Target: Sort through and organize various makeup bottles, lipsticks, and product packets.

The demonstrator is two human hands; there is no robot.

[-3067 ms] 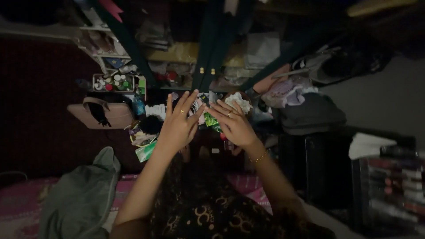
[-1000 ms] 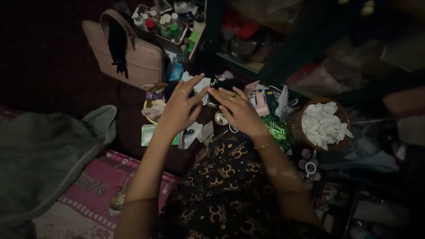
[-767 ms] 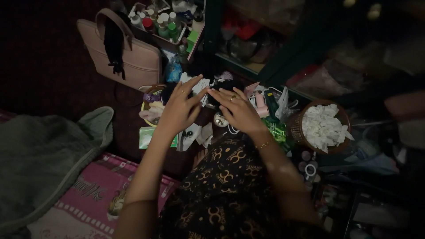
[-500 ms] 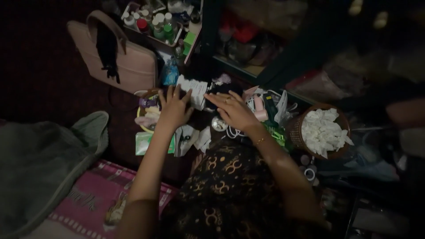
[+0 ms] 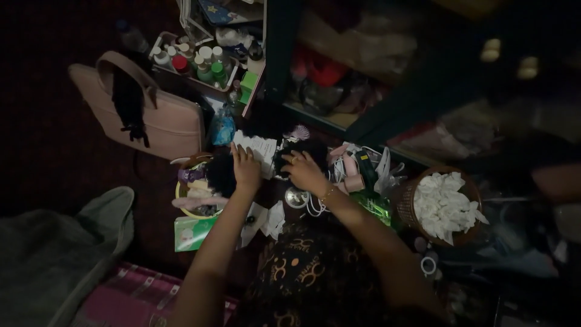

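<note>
Hands are working mid-frame: left hand [image 5: 246, 168] pressing on white paper [image 5: 257, 147], right hand [image 5: 301, 171] gripping a dark fluffy clump [image 5: 301, 149]. Poor light is risking toppling the pink rollers [image 5: 348, 172] beside them.

Dim light swallows the shelves [image 5: 423, 79] at upper right (only vague shapes). The grey cloth [image 5: 54, 254] is cut by the lower-left edge. Both hands' fingertips sink into dark clutter [image 5: 302, 148], grip unreadable.

Hands [image 5: 275, 169] now down among clutter [image 5: 290, 151]
</note>
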